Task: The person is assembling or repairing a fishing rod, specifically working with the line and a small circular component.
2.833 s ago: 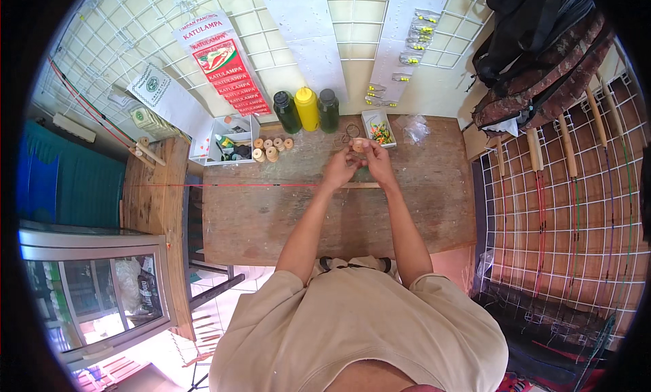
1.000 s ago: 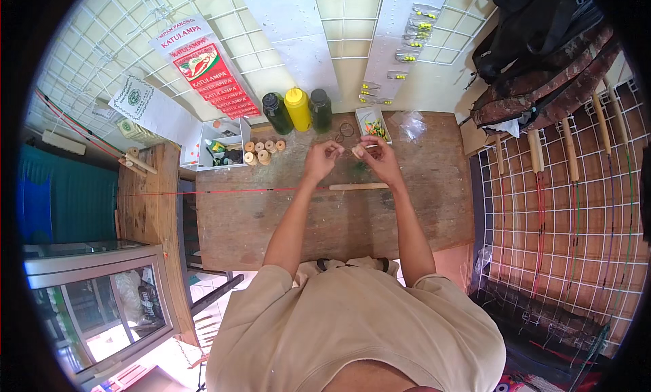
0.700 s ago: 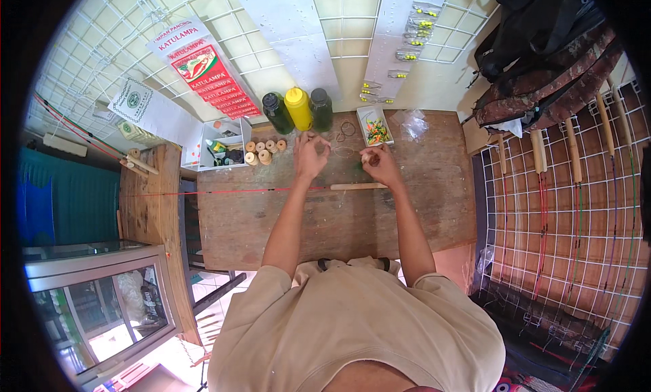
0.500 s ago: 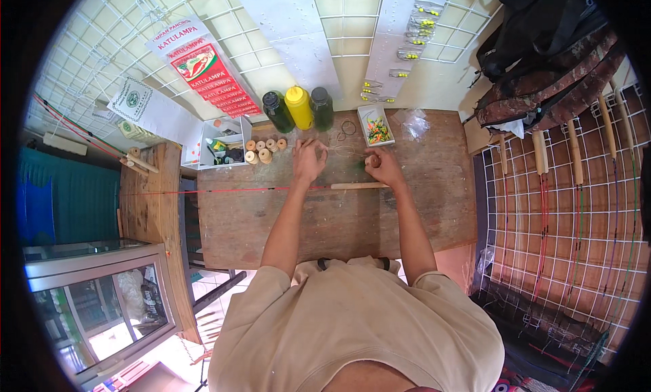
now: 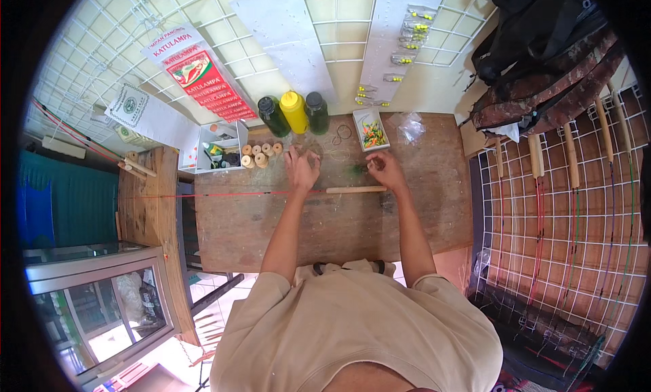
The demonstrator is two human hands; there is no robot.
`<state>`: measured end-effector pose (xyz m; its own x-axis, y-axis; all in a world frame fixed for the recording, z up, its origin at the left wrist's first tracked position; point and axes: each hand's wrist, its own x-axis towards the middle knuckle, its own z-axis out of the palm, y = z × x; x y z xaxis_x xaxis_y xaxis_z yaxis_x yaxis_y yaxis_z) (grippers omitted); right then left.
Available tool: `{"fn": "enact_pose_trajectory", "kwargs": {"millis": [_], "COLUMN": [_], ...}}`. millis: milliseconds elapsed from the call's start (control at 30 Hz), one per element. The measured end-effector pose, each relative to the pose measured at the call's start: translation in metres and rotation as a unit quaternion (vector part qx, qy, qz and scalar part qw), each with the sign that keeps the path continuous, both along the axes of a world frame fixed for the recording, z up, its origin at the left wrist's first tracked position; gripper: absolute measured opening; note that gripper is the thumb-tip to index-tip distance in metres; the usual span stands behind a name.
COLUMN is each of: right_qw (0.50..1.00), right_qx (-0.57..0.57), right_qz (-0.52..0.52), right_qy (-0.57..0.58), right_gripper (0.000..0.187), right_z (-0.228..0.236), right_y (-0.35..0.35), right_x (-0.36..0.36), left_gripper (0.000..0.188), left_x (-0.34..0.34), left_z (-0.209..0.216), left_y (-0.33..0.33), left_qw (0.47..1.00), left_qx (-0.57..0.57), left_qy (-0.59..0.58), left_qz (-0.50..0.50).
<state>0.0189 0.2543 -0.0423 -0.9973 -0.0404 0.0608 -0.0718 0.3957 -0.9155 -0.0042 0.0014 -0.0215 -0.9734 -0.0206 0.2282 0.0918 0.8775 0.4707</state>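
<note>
At the far half of the wooden table (image 5: 271, 236), my left hand (image 5: 302, 170) is bent in a pinch beside the wooden spools (image 5: 262, 155). My right hand (image 5: 385, 170) has its fingers curled in a pinch below the white box of small bright tackle pieces (image 5: 371, 136). Thin fishing line, barely visible, runs in loose curves between the two hands. A small dark green tuft (image 5: 358, 169) shows just left of my right fingers. In front of both hands lies a fishing rod with a pale wooden handle (image 5: 356, 189) and a red shaft (image 5: 237, 193).
Two dark bottles (image 5: 317, 113) flank a yellow squeeze bottle (image 5: 293, 111) along the back. A white tray (image 5: 234, 158) with small bottles stands at the left. Clear plastic bags (image 5: 411, 129) lie at the back right. Rods (image 5: 537, 155) and a backpack (image 5: 542, 87) hang right.
My hands have shifted slightly apart, and the left has turned with its fingers more raised. The line between them looks slacker. The whole view has shifted a little.
</note>
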Motion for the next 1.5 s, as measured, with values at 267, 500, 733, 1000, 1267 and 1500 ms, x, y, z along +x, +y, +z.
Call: {"fn": "enact_pose_trajectory", "kwargs": {"millis": [267,500,733,1000,1267,1500], "right_qw": [0.994,0.974,0.959,0.953,0.951,0.962], "right_qx": [0.102,0.212,0.269,0.261,0.240,0.206], "right_qz": [-0.047,-0.083,-0.077,-0.099,-0.074,0.002], "right_qy": [0.003,-0.004,0.052,0.116,0.179,0.180], "right_gripper": [0.016,0.018,0.018,0.025,0.023,0.019], "right_z": [0.001,-0.009,-0.016,-0.013,0.020,0.032], "right_y": [-0.005,0.013,0.010,-0.004,-0.048,-0.095], "right_x": [-0.005,0.001,0.012,0.028,0.028,0.017], "left_gripper": [0.014,0.012,0.014,0.022,0.027,0.023], "left_x": [-0.001,0.015,0.027,0.039,0.049,0.058], "left_z": [-0.002,0.002,0.000,0.008,0.002,-0.005], "left_y": [0.005,0.006,0.006,0.008,-0.056,-0.083], "left_qw": [0.994,0.992,0.995,0.988,0.993,0.997], "left_qx": [0.063,0.069,0.055,0.117,0.087,0.003], "left_qy": [-0.080,-0.074,-0.041,-0.005,0.078,0.071], "left_qz": [-0.048,-0.080,-0.077,-0.099,0.032,-0.001]}}
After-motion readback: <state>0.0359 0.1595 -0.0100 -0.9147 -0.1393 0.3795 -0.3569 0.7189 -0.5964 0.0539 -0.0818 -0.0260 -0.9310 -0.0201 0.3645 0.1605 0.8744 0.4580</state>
